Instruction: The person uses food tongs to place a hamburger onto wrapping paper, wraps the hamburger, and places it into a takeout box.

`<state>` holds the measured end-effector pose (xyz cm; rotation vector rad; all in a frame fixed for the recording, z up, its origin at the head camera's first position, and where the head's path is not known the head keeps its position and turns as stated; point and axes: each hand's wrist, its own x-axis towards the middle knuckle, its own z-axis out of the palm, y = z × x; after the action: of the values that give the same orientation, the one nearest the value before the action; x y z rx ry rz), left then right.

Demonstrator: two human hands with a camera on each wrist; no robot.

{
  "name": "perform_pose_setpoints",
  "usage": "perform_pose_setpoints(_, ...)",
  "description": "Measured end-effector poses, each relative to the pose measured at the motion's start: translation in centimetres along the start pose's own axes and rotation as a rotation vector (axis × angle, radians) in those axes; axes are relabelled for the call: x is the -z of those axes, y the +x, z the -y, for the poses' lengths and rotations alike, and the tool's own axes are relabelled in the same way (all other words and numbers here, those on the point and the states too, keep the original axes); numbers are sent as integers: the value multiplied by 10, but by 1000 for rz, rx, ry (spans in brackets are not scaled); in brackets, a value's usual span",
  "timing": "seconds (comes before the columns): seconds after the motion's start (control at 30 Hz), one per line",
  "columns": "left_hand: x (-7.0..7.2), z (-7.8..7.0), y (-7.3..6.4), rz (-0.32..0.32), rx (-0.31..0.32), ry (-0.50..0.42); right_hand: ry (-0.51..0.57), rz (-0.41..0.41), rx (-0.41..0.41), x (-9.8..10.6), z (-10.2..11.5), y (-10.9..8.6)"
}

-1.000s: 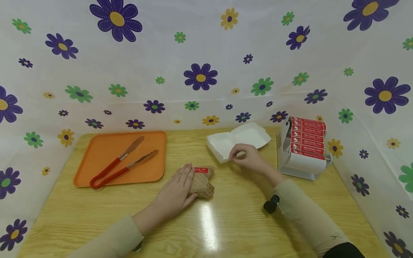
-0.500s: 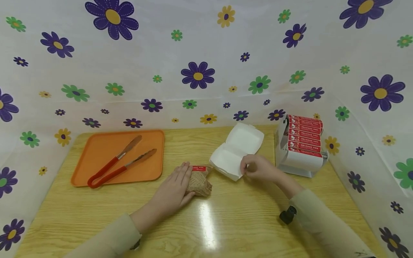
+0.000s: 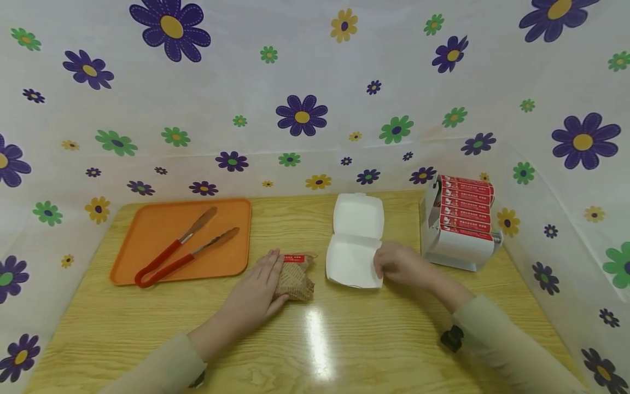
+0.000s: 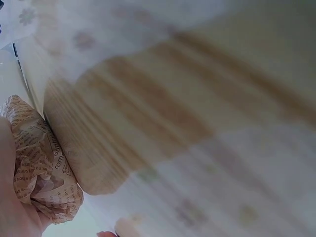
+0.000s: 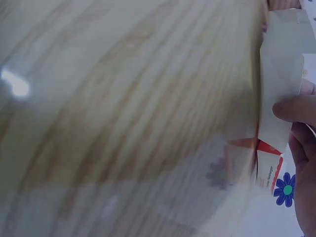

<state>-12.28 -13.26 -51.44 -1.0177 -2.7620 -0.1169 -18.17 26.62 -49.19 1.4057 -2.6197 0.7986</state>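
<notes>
A parcel in crumpled brown printed paper, with a red label at its top, lies left of the table's middle. My left hand rests along its left side, fingers straight and thumb at its near edge. In the left wrist view the wrapper shows creased folds beside the hand. To the right, a white paper clamshell box stands with its lid folded back toward the wall. My right hand pinches its right front corner. The right wrist view shows the thumb against the box's outer wall.
An orange tray with red-handled tongs lies at the left. A white holder with several red-labelled white cartons stands at the back right. A flowered cloth hangs behind and at the sides of the wooden table.
The right hand has brought the box nearer and turned it square to the table, lid at the back. The left hand and the parcel have shifted slightly left.
</notes>
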Motion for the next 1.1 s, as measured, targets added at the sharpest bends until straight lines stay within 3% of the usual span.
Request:
perform_pose_setpoints(0.17,0,0,0,12,2,0,-70,-33,57,-4,4,-1)
perform_pose_setpoints(0.4,0,2,-1,3,-8,6,-156,-70,66,-10,6,-2)
perform_pose_setpoints(0.67,2,0,0,13,-1,8,-176,-123,84,-15,6,-3)
perform_pose_setpoints(0.93,2,-1,1,5,-3,6,-196,-199,106,-6,12,-4)
perform_pose_setpoints(1.1,3,-1,2,23,10,0,-241,-208,97,4,27,6)
